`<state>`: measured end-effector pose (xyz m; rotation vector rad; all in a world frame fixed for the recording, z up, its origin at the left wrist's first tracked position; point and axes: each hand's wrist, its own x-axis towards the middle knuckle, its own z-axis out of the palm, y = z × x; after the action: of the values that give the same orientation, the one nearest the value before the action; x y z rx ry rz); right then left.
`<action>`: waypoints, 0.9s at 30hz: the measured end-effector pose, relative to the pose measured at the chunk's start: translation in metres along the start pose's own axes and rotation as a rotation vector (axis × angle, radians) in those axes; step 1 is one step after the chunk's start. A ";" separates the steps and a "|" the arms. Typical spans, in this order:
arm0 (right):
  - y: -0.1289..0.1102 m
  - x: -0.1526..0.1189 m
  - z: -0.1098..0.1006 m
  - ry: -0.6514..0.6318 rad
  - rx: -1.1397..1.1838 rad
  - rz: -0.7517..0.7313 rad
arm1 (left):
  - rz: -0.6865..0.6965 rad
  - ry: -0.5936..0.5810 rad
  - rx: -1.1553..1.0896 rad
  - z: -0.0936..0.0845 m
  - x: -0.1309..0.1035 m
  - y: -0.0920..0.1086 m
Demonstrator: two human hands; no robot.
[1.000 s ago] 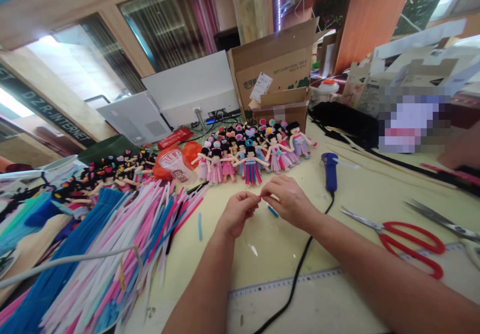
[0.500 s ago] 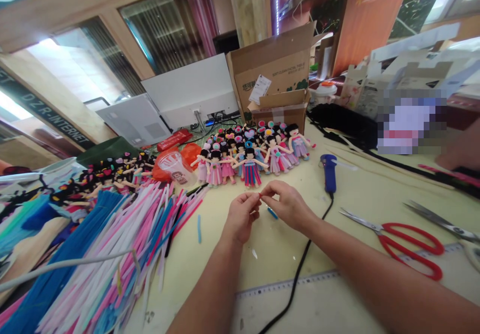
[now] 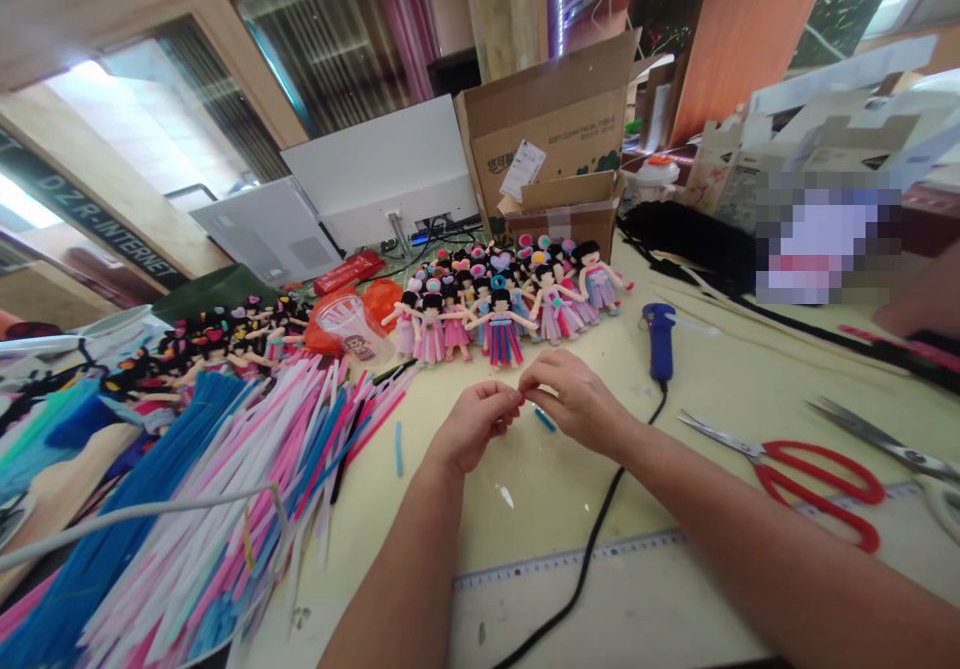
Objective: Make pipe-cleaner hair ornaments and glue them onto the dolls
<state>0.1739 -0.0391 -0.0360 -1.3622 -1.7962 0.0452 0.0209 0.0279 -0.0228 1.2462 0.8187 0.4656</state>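
Observation:
Fingertips of my left hand (image 3: 480, 421) and my right hand (image 3: 574, 399) meet over the table, both pinched on a small pinkish-red piece (image 3: 522, 399). Most of that piece is hidden by the fingers; it may be a short bit of pipe cleaner. Just under my right hand lies a short dark-blue pipe cleaner piece (image 3: 544, 419). A light-blue pipe cleaner piece (image 3: 398, 449) rests on the table left of my left hand. Beyond the hands stand several small dolls (image 3: 504, 324) with black hair and striped skirts.
Loose pipe cleaners (image 3: 187, 509) cover the left side. To the right are a blue glue gun (image 3: 660, 344) with a black cord, red-handled scissors (image 3: 761, 451) and a second pair of scissors (image 3: 885, 439). A ruler (image 3: 540, 567) lies in front; a cardboard box (image 3: 555, 129) stands behind.
The two hands have spread slightly apart at the wrists, with fingertips still together on the small piece. The view has shifted a little; the other things lie as before.

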 end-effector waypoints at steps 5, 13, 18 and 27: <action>0.000 0.000 0.000 0.037 0.007 0.050 | 0.043 0.051 -0.059 0.002 0.002 -0.001; -0.005 0.000 0.002 0.064 0.066 0.150 | 0.098 0.154 -0.168 0.010 0.004 -0.005; -0.008 -0.001 0.007 0.107 0.137 0.224 | 0.090 0.197 -0.254 0.015 0.004 -0.006; -0.007 -0.003 0.014 0.155 0.085 0.179 | 0.123 0.226 -0.313 0.021 0.003 -0.009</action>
<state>0.1594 -0.0384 -0.0436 -1.4227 -1.5251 0.1073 0.0377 0.0134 -0.0304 0.9666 0.8241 0.8141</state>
